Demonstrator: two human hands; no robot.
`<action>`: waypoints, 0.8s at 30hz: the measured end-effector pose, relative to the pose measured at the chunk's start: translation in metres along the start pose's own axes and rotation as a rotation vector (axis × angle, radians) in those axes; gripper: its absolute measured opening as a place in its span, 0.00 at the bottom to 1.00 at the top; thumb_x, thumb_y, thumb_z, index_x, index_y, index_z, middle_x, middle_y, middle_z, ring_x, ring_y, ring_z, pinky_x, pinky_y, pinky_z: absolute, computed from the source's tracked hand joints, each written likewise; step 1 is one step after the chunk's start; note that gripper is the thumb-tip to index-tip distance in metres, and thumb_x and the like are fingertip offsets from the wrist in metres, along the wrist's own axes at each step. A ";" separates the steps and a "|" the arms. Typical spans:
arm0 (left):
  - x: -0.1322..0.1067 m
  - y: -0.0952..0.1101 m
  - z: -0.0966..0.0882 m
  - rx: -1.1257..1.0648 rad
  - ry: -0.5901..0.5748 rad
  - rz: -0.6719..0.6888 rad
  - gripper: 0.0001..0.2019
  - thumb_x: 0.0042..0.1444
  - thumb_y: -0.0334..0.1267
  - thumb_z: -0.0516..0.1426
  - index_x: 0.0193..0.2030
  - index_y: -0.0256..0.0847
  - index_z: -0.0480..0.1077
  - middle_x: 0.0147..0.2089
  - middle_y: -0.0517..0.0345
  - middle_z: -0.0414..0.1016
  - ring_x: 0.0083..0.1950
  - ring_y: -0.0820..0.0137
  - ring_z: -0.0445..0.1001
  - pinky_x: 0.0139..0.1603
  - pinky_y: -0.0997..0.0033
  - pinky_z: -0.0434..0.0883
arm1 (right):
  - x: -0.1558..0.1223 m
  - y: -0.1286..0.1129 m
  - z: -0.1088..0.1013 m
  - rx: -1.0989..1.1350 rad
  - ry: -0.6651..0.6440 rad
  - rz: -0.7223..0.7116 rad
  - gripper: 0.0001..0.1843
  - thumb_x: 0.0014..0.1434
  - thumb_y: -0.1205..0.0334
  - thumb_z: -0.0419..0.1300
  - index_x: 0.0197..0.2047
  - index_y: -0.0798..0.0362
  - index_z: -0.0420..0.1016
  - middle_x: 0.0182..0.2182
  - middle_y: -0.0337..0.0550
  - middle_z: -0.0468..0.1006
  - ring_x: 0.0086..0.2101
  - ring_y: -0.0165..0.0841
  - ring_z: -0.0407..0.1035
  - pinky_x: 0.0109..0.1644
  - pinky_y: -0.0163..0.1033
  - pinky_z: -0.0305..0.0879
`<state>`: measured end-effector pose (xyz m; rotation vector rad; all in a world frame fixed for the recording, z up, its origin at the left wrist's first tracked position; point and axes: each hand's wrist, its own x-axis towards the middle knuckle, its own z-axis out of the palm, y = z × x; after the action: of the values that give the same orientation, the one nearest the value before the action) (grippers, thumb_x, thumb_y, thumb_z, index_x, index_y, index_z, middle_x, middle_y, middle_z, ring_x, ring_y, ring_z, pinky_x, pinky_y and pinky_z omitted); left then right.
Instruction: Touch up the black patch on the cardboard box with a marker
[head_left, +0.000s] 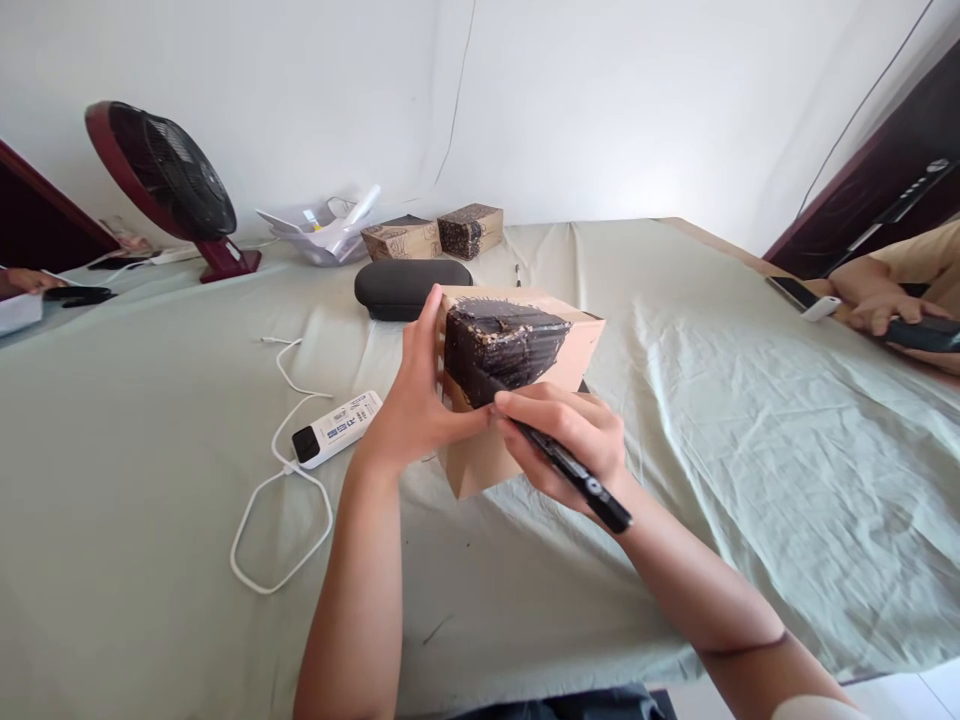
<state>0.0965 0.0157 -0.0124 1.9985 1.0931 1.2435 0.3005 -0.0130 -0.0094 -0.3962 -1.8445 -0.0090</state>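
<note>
A brown cardboard box (474,462) is held tilted above the cloth, its upper corner covered by a large patch of black ink. My left hand (409,400) grips the box along its left side, thumb across the near face. In my right hand (570,435) is a black marker (574,470), held like a pen with its back end toward me. The marker's tip is hidden behind my fingers, close to the lower edge of the black patch. Just behind the box lies a black hard case (409,285).
A pale green cloth (150,480) covers the table. On the left are a white device with a strap (337,430) and a dark red fan (169,180). A plastic basket (326,240) and two drawn-on boxes (471,230) stand by the wall. Another person's hands (889,305) hold something dark at right.
</note>
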 end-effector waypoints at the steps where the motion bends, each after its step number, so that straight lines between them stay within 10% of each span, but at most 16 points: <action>1: 0.000 0.002 0.003 0.024 0.005 0.014 0.67 0.51 0.58 0.76 0.86 0.60 0.36 0.79 0.40 0.51 0.78 0.40 0.62 0.69 0.40 0.77 | -0.001 0.000 0.001 -0.033 0.000 0.012 0.15 0.69 0.75 0.64 0.56 0.51 0.79 0.37 0.42 0.84 0.32 0.29 0.78 0.35 0.33 0.75; 7: 0.003 -0.002 0.014 0.110 0.044 -0.001 0.65 0.52 0.51 0.75 0.86 0.64 0.37 0.78 0.42 0.50 0.79 0.42 0.60 0.72 0.38 0.74 | -0.003 0.005 -0.006 -0.180 0.214 0.012 0.16 0.70 0.75 0.63 0.54 0.48 0.82 0.33 0.39 0.80 0.25 0.27 0.70 0.27 0.34 0.67; 16: 0.007 -0.072 -0.019 0.014 0.054 -0.109 0.72 0.51 0.60 0.76 0.84 0.66 0.24 0.85 0.43 0.30 0.86 0.36 0.40 0.75 0.33 0.69 | 0.005 0.035 -0.022 -0.149 0.475 0.164 0.09 0.74 0.66 0.62 0.51 0.46 0.82 0.34 0.36 0.85 0.20 0.25 0.68 0.29 0.36 0.70; 24: 0.000 -0.073 -0.035 0.010 0.087 -0.229 0.65 0.58 0.48 0.72 0.85 0.62 0.26 0.88 0.45 0.34 0.88 0.45 0.40 0.85 0.32 0.46 | -0.050 0.103 0.005 -0.146 0.060 0.613 0.13 0.79 0.58 0.51 0.58 0.48 0.74 0.34 0.40 0.84 0.26 0.31 0.73 0.35 0.38 0.71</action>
<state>0.0389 0.0553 -0.0540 1.7816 1.3315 1.2139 0.3367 0.0723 -0.0772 -1.0381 -1.6040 0.2617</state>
